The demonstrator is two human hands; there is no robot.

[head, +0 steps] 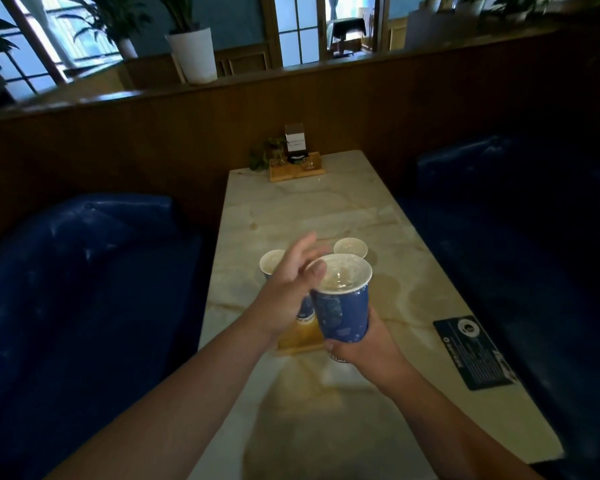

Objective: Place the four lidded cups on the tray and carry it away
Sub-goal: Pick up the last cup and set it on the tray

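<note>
The blue cup [343, 306] with its clear lid is in the air above the near part of the bench [326, 209], upright, so its long axis is vertical. The right hand [364, 351] holds it from below and behind, with the fingers curled round the lower wall and the base. Just under this cup, a little to the left, lies the wooden tray [300, 339]; only one corner of it shows between the two wrists, so I cannot tell how much free place it has. The tray lies below the held cup and slightly toward the person, so the coming move is, I think, mostly a straight lowering with the cup kept vertical. The left hand [290, 285] is open, its fingers nearly straight and spread, the thumb tip close to the lid rim; it holds nothing. Behind it stands a second cup [272, 261], partly hidden, which seems to be at the tray's far edge, and a third cup [350, 247] stands on the bench further away. The left hand is nearer to the second cup. A fourth cup is not clearly seen. A black card [471, 351] lies on the bench at the right.
</note>
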